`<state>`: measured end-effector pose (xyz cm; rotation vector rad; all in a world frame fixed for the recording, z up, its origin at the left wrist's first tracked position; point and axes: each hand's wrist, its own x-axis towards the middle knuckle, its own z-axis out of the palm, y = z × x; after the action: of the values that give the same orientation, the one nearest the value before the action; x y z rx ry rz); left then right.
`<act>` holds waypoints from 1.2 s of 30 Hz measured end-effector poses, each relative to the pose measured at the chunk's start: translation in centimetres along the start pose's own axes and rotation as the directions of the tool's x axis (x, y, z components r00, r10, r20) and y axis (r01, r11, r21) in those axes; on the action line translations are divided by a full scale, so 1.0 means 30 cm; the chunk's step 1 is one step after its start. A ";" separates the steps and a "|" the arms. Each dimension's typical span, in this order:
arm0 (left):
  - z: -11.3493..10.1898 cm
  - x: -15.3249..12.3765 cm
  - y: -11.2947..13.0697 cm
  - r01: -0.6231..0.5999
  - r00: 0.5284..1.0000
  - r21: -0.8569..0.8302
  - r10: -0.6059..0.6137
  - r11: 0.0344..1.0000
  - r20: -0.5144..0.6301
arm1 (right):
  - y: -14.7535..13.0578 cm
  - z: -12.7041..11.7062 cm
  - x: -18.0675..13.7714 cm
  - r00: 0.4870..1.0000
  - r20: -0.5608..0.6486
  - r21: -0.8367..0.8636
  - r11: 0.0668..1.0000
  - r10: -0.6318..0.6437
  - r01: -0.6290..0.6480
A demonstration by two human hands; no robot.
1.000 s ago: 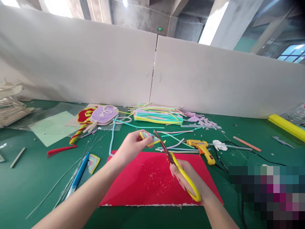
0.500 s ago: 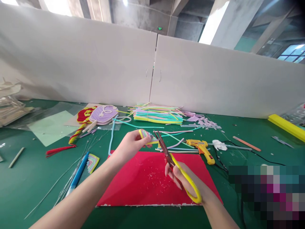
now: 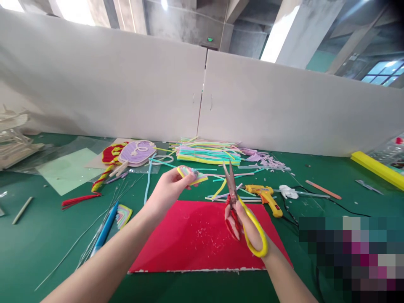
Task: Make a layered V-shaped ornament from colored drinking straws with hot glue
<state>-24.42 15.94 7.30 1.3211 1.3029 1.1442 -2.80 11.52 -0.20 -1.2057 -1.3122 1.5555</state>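
My left hand pinches a small striped pastel piece made of coloured strips, holding it up above the far edge of the red mat. My right hand grips scissors with one yellow and one red handle, blades closed and pointing up and away. The blade tips stand to the right of the striped piece, apart from it. A loose yellow strip lies just beside the blades.
On the green table: a pile of coloured strips, a yellow glue gun with a black cord, a lilac and red woven piece, a blue pen, thin wires, another striped piece. White boards wall the back.
The scissors have swung away from the striped piece, to the right and upright, with the blades closed. My left hand has lifted the piece slightly and turned it.
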 end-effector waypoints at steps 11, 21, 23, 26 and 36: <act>-0.053 0.019 0.006 -0.075 0.991 -0.029 0.072 0.997 -0.112 | -0.207 -0.061 0.218 0.947 -0.240 -0.912 0.384 -0.213 -0.145; -0.019 0.055 -0.085 -0.007 1.000 0.059 0.008 0.998 -0.011 | -0.139 -0.015 0.426 0.966 0.045 -0.977 0.190 -0.256 0.096; 0.000 0.058 -0.114 0.019 1.000 0.113 -0.020 0.993 0.010 | -0.135 -0.023 0.425 0.961 0.034 -0.958 0.266 -0.276 0.110; 0.042 0.044 -0.166 0.002 0.999 0.205 -0.012 0.979 0.044 | -0.122 -0.027 0.364 0.951 -0.016 -0.909 0.402 -0.307 0.114; 0.134 -0.074 -0.265 0.005 0.994 0.232 -0.031 0.973 0.107 | 0.015 0.008 0.060 0.995 -0.096 -0.272 0.962 -0.032 0.004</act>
<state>-21.57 13.79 -1.16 1.5159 1.3951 0.9132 -3.51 13.06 -0.99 -1.4163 -1.5005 1.3134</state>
